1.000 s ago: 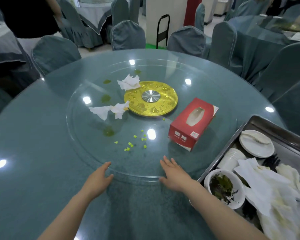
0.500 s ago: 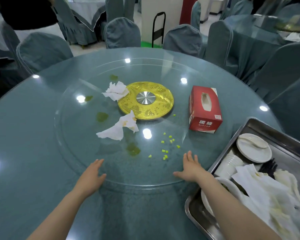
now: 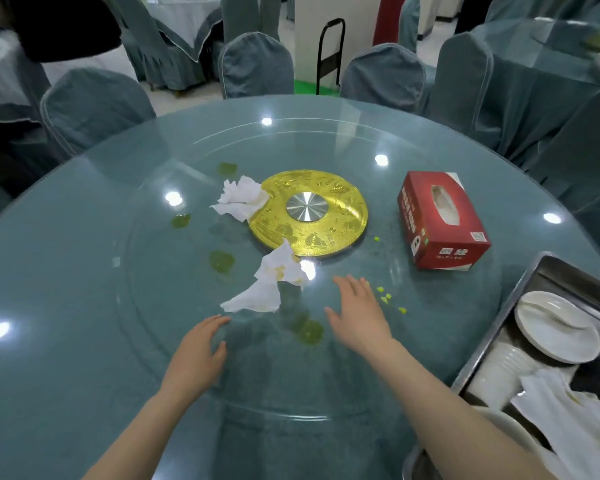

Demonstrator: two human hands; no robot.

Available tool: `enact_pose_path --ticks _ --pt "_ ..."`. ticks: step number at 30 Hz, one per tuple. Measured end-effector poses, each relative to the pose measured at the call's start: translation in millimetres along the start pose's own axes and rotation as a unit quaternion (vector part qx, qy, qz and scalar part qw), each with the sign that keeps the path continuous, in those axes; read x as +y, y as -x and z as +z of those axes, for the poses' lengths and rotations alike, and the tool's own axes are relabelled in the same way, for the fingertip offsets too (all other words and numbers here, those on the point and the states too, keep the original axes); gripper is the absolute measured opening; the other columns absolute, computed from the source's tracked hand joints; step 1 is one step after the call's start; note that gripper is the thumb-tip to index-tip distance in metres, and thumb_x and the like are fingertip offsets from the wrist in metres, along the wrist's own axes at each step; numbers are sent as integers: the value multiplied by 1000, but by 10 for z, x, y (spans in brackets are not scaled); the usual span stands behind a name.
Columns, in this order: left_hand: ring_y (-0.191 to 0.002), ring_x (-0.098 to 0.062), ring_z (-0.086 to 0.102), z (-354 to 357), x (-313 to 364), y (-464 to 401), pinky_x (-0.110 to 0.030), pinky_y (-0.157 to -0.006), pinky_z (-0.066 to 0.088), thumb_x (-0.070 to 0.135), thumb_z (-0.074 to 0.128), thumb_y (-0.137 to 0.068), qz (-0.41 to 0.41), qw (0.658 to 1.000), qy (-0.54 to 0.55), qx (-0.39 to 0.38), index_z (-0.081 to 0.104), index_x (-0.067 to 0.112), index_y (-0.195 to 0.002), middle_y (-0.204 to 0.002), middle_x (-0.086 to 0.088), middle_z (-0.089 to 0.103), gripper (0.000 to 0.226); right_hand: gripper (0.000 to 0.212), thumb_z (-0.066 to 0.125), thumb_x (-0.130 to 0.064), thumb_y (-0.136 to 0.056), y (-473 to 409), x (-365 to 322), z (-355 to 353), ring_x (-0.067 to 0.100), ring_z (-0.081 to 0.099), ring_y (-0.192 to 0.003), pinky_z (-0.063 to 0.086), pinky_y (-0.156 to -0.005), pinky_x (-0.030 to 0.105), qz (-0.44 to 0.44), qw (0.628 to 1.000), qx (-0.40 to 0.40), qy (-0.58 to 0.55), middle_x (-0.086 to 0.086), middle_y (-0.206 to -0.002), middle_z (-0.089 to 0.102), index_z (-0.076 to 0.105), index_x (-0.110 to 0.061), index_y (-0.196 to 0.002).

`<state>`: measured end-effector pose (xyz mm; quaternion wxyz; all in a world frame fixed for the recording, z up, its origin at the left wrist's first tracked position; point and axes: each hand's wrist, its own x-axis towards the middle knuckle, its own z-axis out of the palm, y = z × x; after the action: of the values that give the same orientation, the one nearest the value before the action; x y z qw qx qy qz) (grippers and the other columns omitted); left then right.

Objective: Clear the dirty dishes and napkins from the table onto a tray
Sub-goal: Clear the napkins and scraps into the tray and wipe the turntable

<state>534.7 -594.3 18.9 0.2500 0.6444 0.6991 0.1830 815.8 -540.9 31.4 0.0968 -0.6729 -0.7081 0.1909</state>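
Both hands flat, fingers spread, holding nothing: left hand (image 3: 196, 355) and right hand (image 3: 359, 315) on round glass turntable (image 3: 146, 306). Crumpled white napkin (image 3: 269, 284) just beyond, near turntable's front edge; steel tray (image 3: 548, 271) at table's right edge.

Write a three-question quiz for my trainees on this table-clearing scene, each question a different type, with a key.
1. True or false: the right hand holds a napkin.
2. Which stands nearest the metal tray? A) gold disc B) red tissue box C) far napkin
3. Fill in: the near napkin lies on the glass ____.

Key: 1 false; 2 B; 3 turntable. The left hand is also empty.
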Motion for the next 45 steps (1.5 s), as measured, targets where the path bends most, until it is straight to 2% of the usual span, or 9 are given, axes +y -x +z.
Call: enact_pose_path --ticks 6,14,17,22,28,32,35,41,45 --pt "-120 -16 51 -76 -5 -391 -18 -97 31 -3 55 -85 17 998 19 64 61 16 -121 -127 3 57 41 87 50 -70 -80 -698 -693 335 33 -12 -146 8 -118 47 -46 994 -93 -21 6 -161 -5 6 -41 -149" --pt "-124 -17 49 -70 61 -1192 -18 -102 28 1 56 -85 67 995 2 75 60 15 -123 -132 2 55 41 34 47 -6 -90 -1403 -392 316 26 53 -117 47 -93 35 -48 998 -23 38 6 -130 57 62 -14 -119" --pt "-129 -16 44 -35 157 -1568 -23 -101 32 7 56 -86 67 995 -12 70 54 22 -131 -144 5 43 47 40 46 -7 -93 -1649 -48 179 24 31 -137 39 -101 34 -15 998 60 -1 2 -150 36 53 -16 -132" --pt "-143 -27 20 -65 255 -2370 -39 -110 29 24 59 -88 43 993 -98 44 30 29 -147 -160 -7 8 67 54 36 -32 -99 -1787 250 324 20 -3 -147 16 -115 31 -46 998 -18 44 -1 -159 12 22 -16 -149" --pt "-145 -36 5 5 253 -3250 -50 -115 18 44 58 -86 -24 989 -148 0 12 38 -151 -159 -10 -11 80 57 34 -47 -99 -1857 411 493 16 -10 -147 5 -117 28 -49 998 0 41 -5 -161 3 17 -31 -151" --pt "-133 -39 30 119 237 -3444 -44 -106 32 26 45 -94 5 968 -250 -25 32 28 -146 -152 -14 22 54 50 32 -26 -102 -1892 447 496 21 -2 -148 -5 -113 22 -86 994 28 68 0 -160 10 20 -26 -151" --pt "-112 -34 51 126 260 -3337 -37 -90 42 10 42 -93 34 982 -186 25 59 21 -124 -133 -8 50 37 63 47 -13 -94 -1882 435 450 20 1 -147 18 -113 22 -90 992 32 78 -2 -158 14 20 -27 -149" --pt "-120 -20 53 106 529 -2633 -28 -88 40 3 52 -85 110 988 -83 65 70 19 -109 -125 2 57 34 62 55 -3 -87 -1878 390 209 15 13 -145 44 -97 30 -49 992 -31 110 -3 -147 31 32 -21 -142" --pt "-122 -15 51 118 720 -2038 -23 -81 36 7 56 -86 129 988 -65 60 69 24 -111 -130 6 55 33 36 51 -10 -87 -1734 290 -15 25 54 -112 46 -77 31 28 990 -75 116 6 -121 55 54 -15 -123"
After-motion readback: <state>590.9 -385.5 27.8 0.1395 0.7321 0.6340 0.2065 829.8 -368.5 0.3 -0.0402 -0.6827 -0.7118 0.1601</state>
